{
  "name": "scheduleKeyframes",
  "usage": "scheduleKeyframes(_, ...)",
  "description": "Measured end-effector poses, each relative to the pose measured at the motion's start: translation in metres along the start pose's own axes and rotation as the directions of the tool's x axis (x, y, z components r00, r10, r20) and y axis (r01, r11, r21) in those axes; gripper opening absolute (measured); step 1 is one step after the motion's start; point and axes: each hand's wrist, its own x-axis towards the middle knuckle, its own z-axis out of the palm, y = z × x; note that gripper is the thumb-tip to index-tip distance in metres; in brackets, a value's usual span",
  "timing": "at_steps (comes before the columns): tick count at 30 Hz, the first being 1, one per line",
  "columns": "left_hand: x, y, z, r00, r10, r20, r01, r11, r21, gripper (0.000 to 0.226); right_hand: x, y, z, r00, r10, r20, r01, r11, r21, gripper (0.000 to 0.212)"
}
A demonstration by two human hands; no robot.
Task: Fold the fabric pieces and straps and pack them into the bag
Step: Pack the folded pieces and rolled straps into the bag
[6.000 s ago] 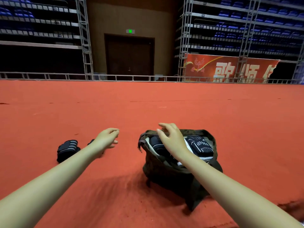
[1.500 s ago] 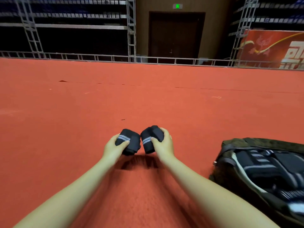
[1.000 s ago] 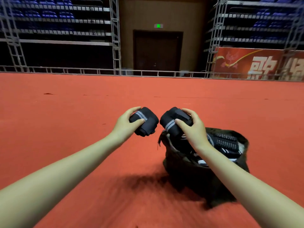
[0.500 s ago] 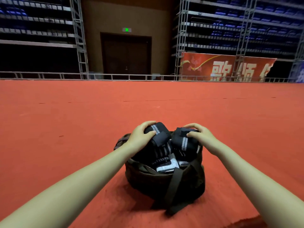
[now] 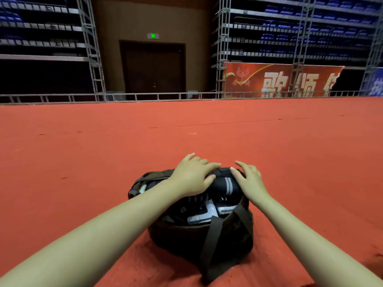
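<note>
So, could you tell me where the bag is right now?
The bag sits low and centre in the head view, on the red floor, beneath both hands.

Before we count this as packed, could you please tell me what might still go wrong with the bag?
1. The rolled strap sits high above the bag's rim, held down by the left hand and right hand; it may spring out once released.
2. The bag looks overfull, so closing it may be difficult.
</note>
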Motion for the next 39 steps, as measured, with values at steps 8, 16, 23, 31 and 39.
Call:
scheduleKeyframes(8, 0.0, 0.006, 0.018, 0.968, 0.026, 0.248, -0.041, 0.998, 0.055, 0.046, -0.003, 0.024, -0.011, 0.967, 0.168, 0.19, -0.219, 0.932, 0.289, 0.023)
scheduleKeyframes(16, 0.005, 0.016, 0.025, 0.959, -0.033, 0.281, 0.017, 0.998, 0.059, 0.048, 0.025, -0.025, -0.041, 0.975, -0.058, -0.212, 0.075, 0.994, 0.074, 0.039)
scheduleKeyframes(23, 0.004, 0.004, 0.038, 0.996, -0.07, 0.055, 0.085, 0.942, -0.326, 0.037, 0.003, -0.038, -0.032, 0.991, -0.135, -0.01, 0.134, 0.987, -0.088, 0.019)
scheduleKeyframes(31, -0.015, -0.035, 0.001, 0.853, -0.432, -0.294, 0.165, 0.757, -0.632, 0.034, -0.054, -0.055, 0.005, 0.765, -0.596, 0.245, 0.644, 0.714, -0.275, 0.055)
scheduleKeyframes(39, -0.073, -0.091, 0.005, 0.839, -0.503, 0.208, 0.541, 0.73, -0.418, 0.04, -0.053, -0.078, 0.022, 0.841, -0.457, 0.289, 0.54, 0.746, -0.39, 0.064)
